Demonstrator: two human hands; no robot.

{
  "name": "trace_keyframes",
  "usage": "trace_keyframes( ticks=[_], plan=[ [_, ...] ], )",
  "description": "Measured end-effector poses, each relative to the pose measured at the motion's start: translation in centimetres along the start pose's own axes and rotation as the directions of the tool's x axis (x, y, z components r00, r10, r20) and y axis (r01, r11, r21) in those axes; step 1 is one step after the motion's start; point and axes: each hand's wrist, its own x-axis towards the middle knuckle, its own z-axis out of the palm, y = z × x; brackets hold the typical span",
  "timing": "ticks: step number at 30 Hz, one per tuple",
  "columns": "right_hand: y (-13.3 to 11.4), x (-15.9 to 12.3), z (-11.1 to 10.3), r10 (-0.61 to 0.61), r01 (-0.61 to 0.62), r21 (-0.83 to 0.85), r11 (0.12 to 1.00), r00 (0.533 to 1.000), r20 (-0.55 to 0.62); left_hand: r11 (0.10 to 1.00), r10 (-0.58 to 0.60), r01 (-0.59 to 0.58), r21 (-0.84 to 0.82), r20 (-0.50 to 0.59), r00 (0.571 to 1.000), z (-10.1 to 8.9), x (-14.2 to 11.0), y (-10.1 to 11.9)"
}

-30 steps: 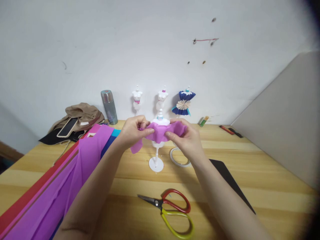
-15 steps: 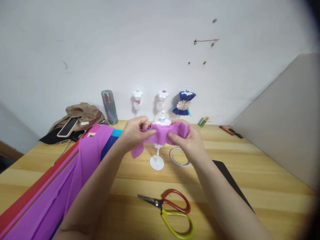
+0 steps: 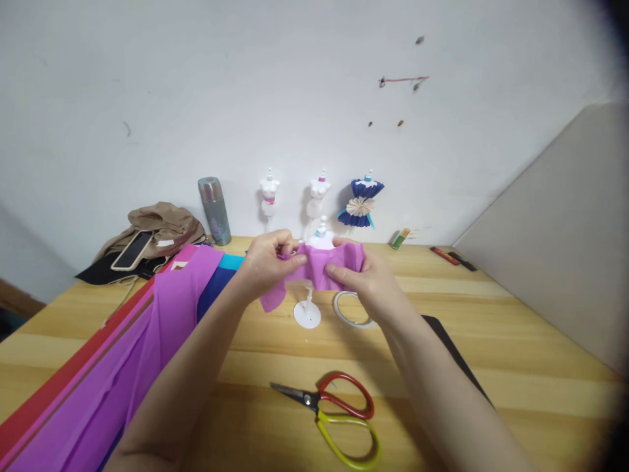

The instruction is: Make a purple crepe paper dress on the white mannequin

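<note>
A strip of purple crepe paper (image 3: 318,269) stretches across the chest of a small white mannequin (image 3: 320,237). My left hand (image 3: 270,262) pinches the strip's left part between thumb and fingers, and a loose end hangs below it. On the other side, my right hand (image 3: 368,278) grips the right part, its thumb pressed on the front. The mannequin's neck carries a light blue band, its torso is hidden by the strip, and its round white base (image 3: 307,314) rests on the table. Beside the base lies a roll of white tape (image 3: 339,308), partly covered by my right hand.
Scissors (image 3: 310,400) with red and yellow handles lie in front. Coloured crepe paper sheets (image 3: 171,308) cover the left side. Along the wall stand a thermos (image 3: 215,213), two white mannequins (image 3: 269,190) and a dressed blue one (image 3: 360,203). A phone (image 3: 132,251) lies on brown cloth (image 3: 164,219).
The right end of the purple strip has drawn in slightly to the left with my right hand. The mannequin's top has shifted a little. My left hand keeps its hold.
</note>
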Motion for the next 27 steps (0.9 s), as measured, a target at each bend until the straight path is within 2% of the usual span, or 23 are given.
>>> trace_keyframes(
  ticks=[3, 9, 13, 19, 23, 27],
  plan=[
    [0.1, 0.2, 0.1, 0.035, -0.035, 0.000, 0.999, 0.999, -0.019, 1.000, 0.008, -0.008, 0.010, -0.016, 1.000, 0.1, 0.0, 0.2],
    [0.4, 0.4, 0.0, -0.022, 0.025, -0.045, 0.999, 0.998, 0.053, 1.000, -0.025, 0.025, 0.005, -0.007, 1.000, 0.0, 0.0, 0.5],
    [0.2, 0.4, -0.2, -0.051, 0.055, -0.074, 0.996, 0.997, 0.059, 0.999, -0.024, 0.024, -0.037, 0.003, 1.000, -0.2, -0.2, 0.6],
    [-0.3, 0.5, -0.9, -0.040, 0.051, -0.074, 0.996, 0.988, 0.147, 0.999, -0.021, 0.022, -0.027, 0.037, 0.999, -0.3, -0.4, 0.9],
    [-0.3, 0.8, -1.8, -0.023, 0.027, -0.060, 0.998, 0.998, 0.063, 0.999, -0.008, 0.006, 0.035, 0.045, 0.999, -0.8, -0.3, 1.6],
    [-0.4, 1.0, -2.6, -0.070, 0.070, -0.037, 0.997, 0.998, 0.007, 0.998, -0.065, 0.064, 0.026, 0.047, 0.997, -1.4, -0.2, 1.9]
  ],
)
